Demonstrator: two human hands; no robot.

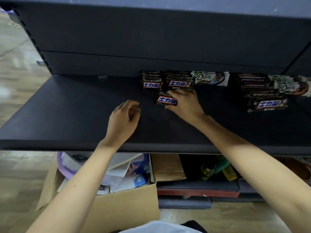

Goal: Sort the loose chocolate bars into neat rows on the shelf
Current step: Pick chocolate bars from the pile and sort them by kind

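At shelf centre, your right hand pinches one bar by its right end. Your left hand, at 8 o'clock of the bar, hangs loosely curled and holds nothing. Slide the bar toward 12 o'clock, label up and edges flush with the stacks, steadying its free end with the left. A loose pile lies at 3 o'clock, partly cut off by the frame. Stack counts are too blurred to tell, and the bar's right end is hidden under your hand.
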